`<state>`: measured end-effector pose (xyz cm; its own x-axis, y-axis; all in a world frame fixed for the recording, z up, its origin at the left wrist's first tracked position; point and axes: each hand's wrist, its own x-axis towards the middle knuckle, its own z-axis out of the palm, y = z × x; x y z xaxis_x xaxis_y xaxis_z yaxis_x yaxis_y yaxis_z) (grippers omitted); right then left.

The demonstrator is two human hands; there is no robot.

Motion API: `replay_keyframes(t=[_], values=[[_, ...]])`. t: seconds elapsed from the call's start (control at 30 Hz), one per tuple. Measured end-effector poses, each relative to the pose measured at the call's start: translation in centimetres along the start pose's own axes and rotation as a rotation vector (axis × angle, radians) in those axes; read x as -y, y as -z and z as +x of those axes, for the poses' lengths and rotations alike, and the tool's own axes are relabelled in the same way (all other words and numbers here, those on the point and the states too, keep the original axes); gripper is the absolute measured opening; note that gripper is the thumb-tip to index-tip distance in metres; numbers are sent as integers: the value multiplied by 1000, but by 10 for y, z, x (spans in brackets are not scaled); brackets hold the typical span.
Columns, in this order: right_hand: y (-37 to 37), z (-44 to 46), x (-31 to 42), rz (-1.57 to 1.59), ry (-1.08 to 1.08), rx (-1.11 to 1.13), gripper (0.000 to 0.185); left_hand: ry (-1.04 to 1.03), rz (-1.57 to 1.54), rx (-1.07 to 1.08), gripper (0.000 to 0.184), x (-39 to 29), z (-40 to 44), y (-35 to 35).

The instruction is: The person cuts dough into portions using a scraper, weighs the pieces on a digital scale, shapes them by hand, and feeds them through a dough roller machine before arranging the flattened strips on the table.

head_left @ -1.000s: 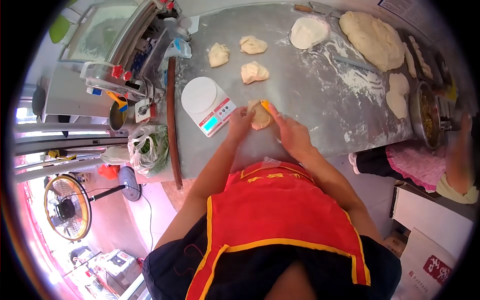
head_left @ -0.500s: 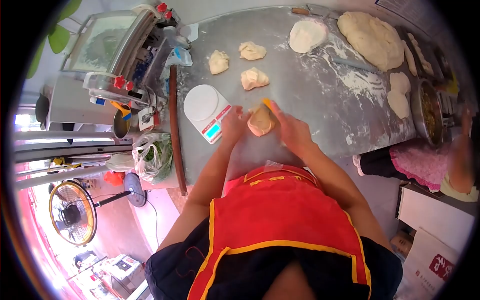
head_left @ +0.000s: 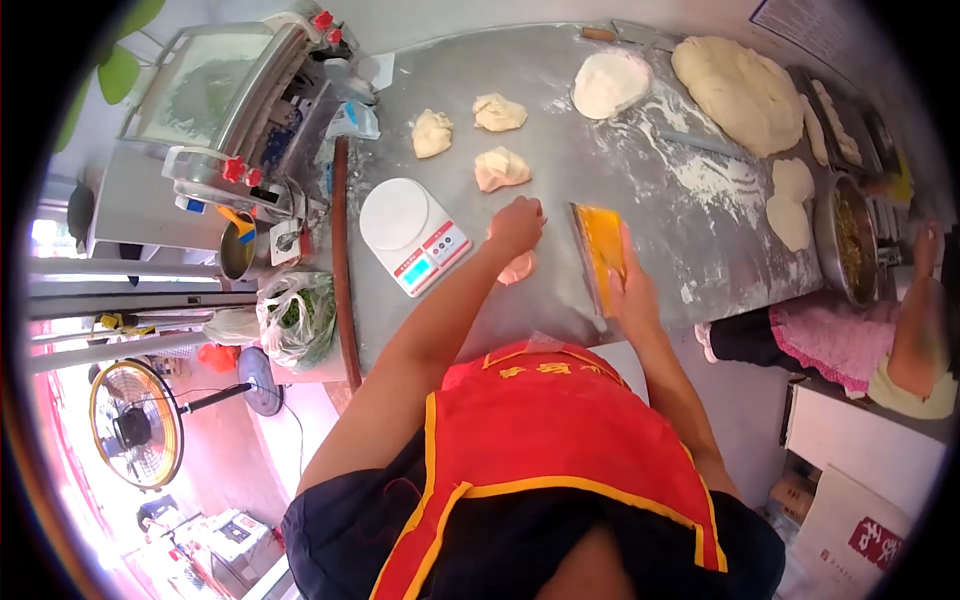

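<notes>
My left hand [head_left: 517, 226] is closed, its curled fingers over a small piece of dough [head_left: 518, 267] on the metal table; part of the dough is hidden beneath the hand. In my right hand [head_left: 634, 287] is a yellow-handled dough scraper [head_left: 603, 245], gripped along its handle, with the metal blade facing the dough and apart from it. A white digital scale [head_left: 397, 212] with a lit display stands left of my left hand. Beyond lie three lumps of dough: one at left [head_left: 432, 134], one behind [head_left: 499, 113] and one nearer [head_left: 501, 169].
A pile of flour [head_left: 611, 84] and a large mass of dough [head_left: 740, 95] are at the back right. Near a grey rod [head_left: 706, 144], loose flour is scattered. A metal bowl of filling [head_left: 850, 240] stands by the right edge. Another person [head_left: 850, 335] is at right.
My right hand has drawn the scraper right and toward me, away from the dough, its blade now visible. My left hand has moved right, from beside the scale onto the dough.
</notes>
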<state>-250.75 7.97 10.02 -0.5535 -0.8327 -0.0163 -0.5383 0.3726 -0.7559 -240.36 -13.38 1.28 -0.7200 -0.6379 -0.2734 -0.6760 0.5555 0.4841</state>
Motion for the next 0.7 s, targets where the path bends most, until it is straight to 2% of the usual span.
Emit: replay_keyframes(t=[0.07,0.17,0.27,0.33,0.37,0.47,0.57,0.67,0.7], values=[[5,-4,-3,-44,36,-38,66,66,-618,72,31,7,-4,30],[9,-1,-4,-9,51,10,66,284,-1132,90,39,-4,-37,77],[7,9,4,-16,68,41,66,477,-1428,-46,42,13,-64,59],[4,20,6,1,124,10,66,576,-1614,-42,35,35,-84,36],[3,24,7,10,148,-8,66,569,-1588,-26,35,35,-100,37],[5,42,17,120,-12,-40,62,562,-1529,33,36,42,-140,26],[-12,74,-16,478,-77,-114,51,687,-1484,14,41,44,-157,7],[-17,106,-18,834,-429,-123,43,758,-1377,-22,53,38,-166,10],[-23,116,-22,1005,-452,-87,42,794,-1453,-80,55,38,-169,12]])
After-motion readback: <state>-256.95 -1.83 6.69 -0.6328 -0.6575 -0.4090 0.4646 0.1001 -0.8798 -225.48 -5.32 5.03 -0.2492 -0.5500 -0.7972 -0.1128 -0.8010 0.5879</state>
